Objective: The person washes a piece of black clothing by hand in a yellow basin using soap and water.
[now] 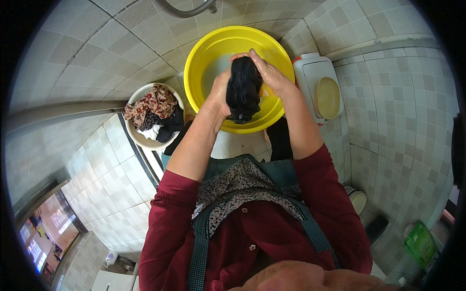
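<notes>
Over the yellow basin (pixel 192 92) I hold a wet, dark black cloth (pixel 244 87) bunched lengthwise between both hands. My left hand (pixel 222 91) grips its left side, with the fingers hidden behind the fabric. From the right, my right hand (pixel 270 73) is closed around the cloth's upper part, its thumb pointing up. Both hands look wet. Whitish water shows inside the basin, partly covered by my hands. What kind of garment the cloth is, I cannot tell.
A white basin (pixel 140 140) of floral, black and white clothes stands to the left. At the right is a white lidded bin (pixel 310 72) with a yellowish oval dish (pixel 328 98) on top. A grey hose (pixel 182 11) hangs by the far tiled wall.
</notes>
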Demonstrator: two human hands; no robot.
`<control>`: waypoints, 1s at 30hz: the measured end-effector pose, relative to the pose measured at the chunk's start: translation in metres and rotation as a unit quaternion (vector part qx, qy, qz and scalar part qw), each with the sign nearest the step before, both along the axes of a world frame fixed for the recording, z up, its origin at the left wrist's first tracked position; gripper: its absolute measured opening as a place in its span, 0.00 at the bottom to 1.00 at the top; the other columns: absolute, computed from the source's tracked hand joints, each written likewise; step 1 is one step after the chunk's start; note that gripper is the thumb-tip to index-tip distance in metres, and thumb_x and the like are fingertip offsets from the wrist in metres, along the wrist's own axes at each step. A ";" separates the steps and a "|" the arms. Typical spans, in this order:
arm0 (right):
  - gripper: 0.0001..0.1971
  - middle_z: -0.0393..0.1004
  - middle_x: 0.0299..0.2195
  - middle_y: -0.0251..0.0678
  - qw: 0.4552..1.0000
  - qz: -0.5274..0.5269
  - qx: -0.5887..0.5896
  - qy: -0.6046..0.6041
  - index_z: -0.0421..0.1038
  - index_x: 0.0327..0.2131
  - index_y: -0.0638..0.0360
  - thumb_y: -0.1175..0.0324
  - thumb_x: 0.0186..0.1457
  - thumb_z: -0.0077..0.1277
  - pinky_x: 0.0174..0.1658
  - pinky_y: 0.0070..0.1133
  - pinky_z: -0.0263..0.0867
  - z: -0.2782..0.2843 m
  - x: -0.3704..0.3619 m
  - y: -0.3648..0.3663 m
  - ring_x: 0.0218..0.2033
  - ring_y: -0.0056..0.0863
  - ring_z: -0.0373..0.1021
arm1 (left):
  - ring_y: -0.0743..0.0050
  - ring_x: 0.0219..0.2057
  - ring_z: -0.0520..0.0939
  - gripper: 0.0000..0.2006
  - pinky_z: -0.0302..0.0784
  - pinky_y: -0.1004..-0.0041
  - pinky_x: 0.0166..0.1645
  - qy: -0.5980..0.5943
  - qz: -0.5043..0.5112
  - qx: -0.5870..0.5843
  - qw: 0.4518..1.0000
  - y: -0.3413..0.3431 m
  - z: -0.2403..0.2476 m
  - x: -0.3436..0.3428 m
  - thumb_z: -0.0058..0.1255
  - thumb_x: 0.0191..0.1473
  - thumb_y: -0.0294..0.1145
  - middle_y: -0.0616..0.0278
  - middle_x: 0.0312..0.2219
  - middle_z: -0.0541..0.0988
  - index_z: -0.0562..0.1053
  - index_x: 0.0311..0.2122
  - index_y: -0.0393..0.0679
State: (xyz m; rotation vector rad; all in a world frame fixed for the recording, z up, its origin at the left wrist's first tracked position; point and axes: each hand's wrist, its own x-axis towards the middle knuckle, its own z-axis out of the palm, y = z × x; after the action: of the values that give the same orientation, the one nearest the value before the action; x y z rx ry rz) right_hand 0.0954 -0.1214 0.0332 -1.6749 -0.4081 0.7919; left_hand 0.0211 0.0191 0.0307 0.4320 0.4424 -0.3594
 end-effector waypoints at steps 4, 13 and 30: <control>0.30 0.66 0.51 0.45 0.987 -0.140 0.079 -0.013 0.63 0.53 0.57 0.41 0.60 0.37 0.58 0.26 0.53 -0.020 -0.008 0.007 0.54 0.36 0.60 | 0.64 0.35 0.79 0.16 0.76 0.67 0.42 -0.099 0.075 -0.166 0.978 0.008 -0.012 0.007 0.38 0.60 0.40 0.57 0.35 0.78 0.72 0.43 0.41; 0.27 0.68 0.47 0.46 0.797 -0.096 -0.086 -0.590 0.62 0.54 0.51 0.48 0.54 0.47 0.53 0.33 0.58 0.028 -0.059 0.049 0.46 0.41 0.66 | 0.61 0.42 0.77 0.18 0.74 0.63 0.47 -0.043 0.183 0.017 0.982 0.003 -0.019 0.004 0.36 0.60 0.46 0.60 0.40 0.76 0.70 0.46 0.47; 0.19 0.70 0.34 0.36 0.973 -0.135 0.088 0.164 0.64 0.48 0.55 0.71 0.51 0.50 0.30 0.17 0.64 -0.010 0.006 -0.029 0.25 0.20 0.64 | 0.61 0.35 0.77 0.14 0.75 0.62 0.40 -0.051 0.149 -0.081 0.984 0.018 0.000 0.011 0.38 0.60 0.41 0.58 0.34 0.77 0.73 0.40 0.45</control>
State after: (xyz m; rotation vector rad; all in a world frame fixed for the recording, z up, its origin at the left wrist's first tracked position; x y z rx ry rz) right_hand 0.1016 -0.1505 0.0233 -1.3682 -0.0172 0.7868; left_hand 0.0322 0.0367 0.0306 0.2195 0.3691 -0.0811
